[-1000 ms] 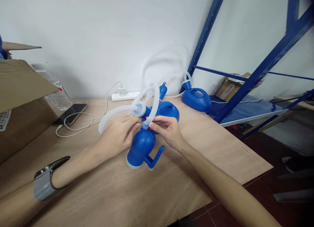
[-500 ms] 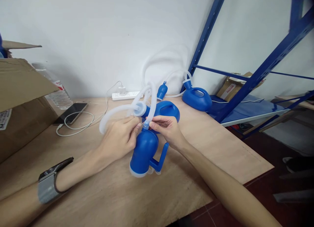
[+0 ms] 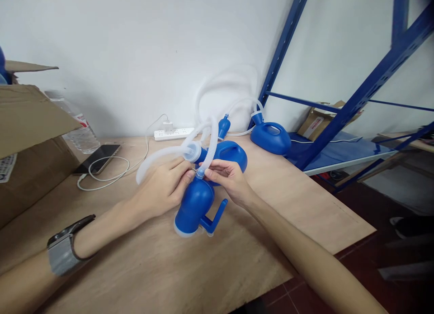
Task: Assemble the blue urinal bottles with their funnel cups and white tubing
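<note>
Thumb and fingers of my left hand (image 3: 164, 185) pinch a thin metal wire clamp (image 3: 197, 172) around the neck of a blue plastic cup-shaped piece (image 3: 195, 201). That piece hangs tilted above the table, with a hooked handle on its right and a pale rim at its lower end. From the right, my right hand (image 3: 229, 180) is closed on the lower end of the clear corrugated hose (image 3: 213, 144), where it meets the neck. Just behind my hands lies a blue jug (image 3: 235, 153) with a white cap (image 3: 194, 152). My fingers partly hide the joint.
Farther back on the wooden table (image 3: 237, 250) are another blue jug (image 3: 271, 140) with its hose and a small blue piece (image 3: 224, 127). A power strip (image 3: 173, 134), phone (image 3: 98, 159), water bottle (image 3: 83, 135) and cardboard box (image 3: 34, 160) are leftward. A blue shelf (image 3: 342, 153) borders the right.
The blue cup-shaped piece has swung slightly left and up at its lower end. Both hands keep their grip at its neck, and the view has shifted a little.
</note>
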A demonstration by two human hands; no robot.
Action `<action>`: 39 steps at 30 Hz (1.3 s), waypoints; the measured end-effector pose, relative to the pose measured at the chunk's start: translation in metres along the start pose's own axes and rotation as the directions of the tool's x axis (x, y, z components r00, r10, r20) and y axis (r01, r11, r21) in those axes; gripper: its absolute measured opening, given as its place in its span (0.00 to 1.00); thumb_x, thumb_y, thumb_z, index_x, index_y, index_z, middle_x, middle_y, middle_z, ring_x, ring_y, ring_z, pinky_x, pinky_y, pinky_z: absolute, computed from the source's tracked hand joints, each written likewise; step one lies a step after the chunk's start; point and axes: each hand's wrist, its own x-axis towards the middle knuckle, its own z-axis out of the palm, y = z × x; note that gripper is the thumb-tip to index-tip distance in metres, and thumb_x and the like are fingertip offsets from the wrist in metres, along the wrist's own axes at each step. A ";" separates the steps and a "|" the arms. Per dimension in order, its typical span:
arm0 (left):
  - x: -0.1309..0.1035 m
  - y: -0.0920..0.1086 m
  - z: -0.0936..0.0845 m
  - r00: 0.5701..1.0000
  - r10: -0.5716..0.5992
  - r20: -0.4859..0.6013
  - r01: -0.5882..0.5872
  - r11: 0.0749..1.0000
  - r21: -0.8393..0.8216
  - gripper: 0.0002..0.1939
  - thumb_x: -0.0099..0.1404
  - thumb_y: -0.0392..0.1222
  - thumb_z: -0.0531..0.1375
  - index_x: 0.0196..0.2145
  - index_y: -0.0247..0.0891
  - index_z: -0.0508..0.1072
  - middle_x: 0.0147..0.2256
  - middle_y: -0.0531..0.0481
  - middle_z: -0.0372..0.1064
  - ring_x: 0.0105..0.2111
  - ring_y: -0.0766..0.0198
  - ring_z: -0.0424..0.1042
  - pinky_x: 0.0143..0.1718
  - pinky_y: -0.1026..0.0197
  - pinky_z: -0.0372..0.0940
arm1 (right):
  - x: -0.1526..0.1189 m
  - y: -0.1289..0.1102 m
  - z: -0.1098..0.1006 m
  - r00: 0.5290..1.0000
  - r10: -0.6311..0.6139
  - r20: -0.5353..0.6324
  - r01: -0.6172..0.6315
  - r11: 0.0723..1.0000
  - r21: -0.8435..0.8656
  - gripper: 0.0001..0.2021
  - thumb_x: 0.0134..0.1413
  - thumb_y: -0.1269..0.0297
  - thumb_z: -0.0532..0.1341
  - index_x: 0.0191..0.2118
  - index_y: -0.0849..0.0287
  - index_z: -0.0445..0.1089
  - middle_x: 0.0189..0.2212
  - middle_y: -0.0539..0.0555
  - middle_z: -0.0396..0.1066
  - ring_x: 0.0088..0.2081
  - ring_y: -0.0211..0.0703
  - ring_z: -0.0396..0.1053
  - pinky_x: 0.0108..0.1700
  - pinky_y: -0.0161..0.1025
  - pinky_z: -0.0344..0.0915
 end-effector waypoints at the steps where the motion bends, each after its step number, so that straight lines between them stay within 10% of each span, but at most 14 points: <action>1: 0.000 -0.001 -0.001 1.000 -0.003 0.010 0.003 1.000 -0.012 0.17 0.81 0.46 0.48 0.41 0.39 0.73 0.37 0.46 0.75 0.37 0.55 0.74 0.39 0.52 0.64 | 0.000 0.000 0.000 1.000 -0.001 0.009 0.001 1.000 0.006 0.18 0.47 0.51 0.80 0.42 0.54 0.85 0.37 0.52 0.85 0.41 0.43 0.82 0.50 0.41 0.80; 19: 0.004 -0.003 -0.005 0.999 -0.041 0.021 0.042 0.998 -0.050 0.17 0.81 0.46 0.49 0.38 0.40 0.72 0.35 0.48 0.76 0.36 0.56 0.73 0.39 0.54 0.64 | 0.000 0.002 0.001 0.999 0.038 0.020 -0.037 0.998 -0.040 0.18 0.55 0.46 0.75 0.42 0.54 0.83 0.39 0.52 0.84 0.41 0.41 0.81 0.44 0.36 0.78; 33: 0.008 0.009 -0.012 0.937 -0.284 0.205 0.334 0.899 -0.283 0.20 0.74 0.59 0.53 0.44 0.42 0.77 0.42 0.46 0.81 0.39 0.54 0.79 0.36 0.55 0.71 | 0.001 0.010 0.000 0.994 -0.105 -0.004 0.103 0.982 -0.157 0.17 0.57 0.46 0.74 0.44 0.53 0.81 0.44 0.53 0.81 0.46 0.45 0.79 0.45 0.39 0.76; 39: 0.011 0.020 -0.017 0.868 -0.341 0.362 0.480 0.763 -0.433 0.25 0.69 0.67 0.58 0.42 0.42 0.76 0.40 0.46 0.78 0.41 0.52 0.77 0.38 0.54 0.74 | 0.002 0.002 -0.014 0.873 -0.476 0.104 0.442 0.684 -0.580 0.14 0.64 0.51 0.71 0.49 0.51 0.79 0.48 0.55 0.79 0.52 0.51 0.77 0.56 0.50 0.75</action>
